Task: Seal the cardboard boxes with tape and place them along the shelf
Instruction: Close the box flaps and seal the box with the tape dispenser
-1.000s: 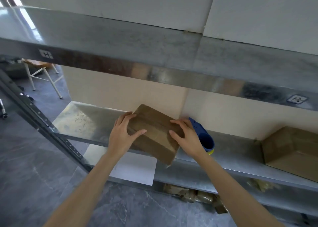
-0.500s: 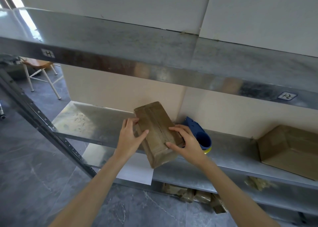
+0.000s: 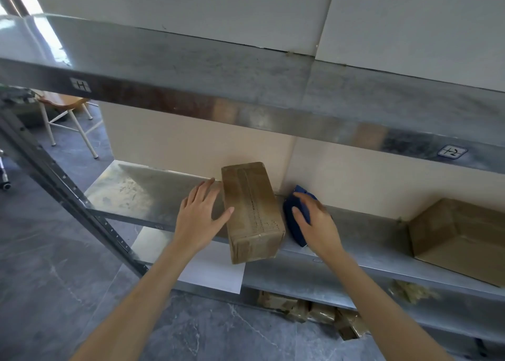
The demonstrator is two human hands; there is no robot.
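A small brown cardboard box (image 3: pixel 250 210) lies lengthwise on the middle metal shelf (image 3: pixel 142 196), its near end jutting over the front edge. A tape seam runs along its top. My left hand (image 3: pixel 198 215) rests flat against the box's left side, fingers straight, thumb touching the box. My right hand (image 3: pixel 314 221) lies over the blue tape dispenser (image 3: pixel 296 218) just right of the box, fingers curving round it. A second, larger cardboard box (image 3: pixel 459 237) sits on the same shelf at the far right.
An upper shelf (image 3: pixel 246 87) overhangs the working shelf. A white sheet (image 3: pixel 216 276) and several flattened cardboard pieces (image 3: pixel 314 308) lie on the lower shelves. A slanted metal upright (image 3: pixel 68 191) stands at left, with a chair (image 3: pixel 62 109) beyond it.
The box has turned to lie lengthwise front to back on the shelf. My right hand left the box and moved right onto the blue tape dispenser. My left hand flattened against the box's side.
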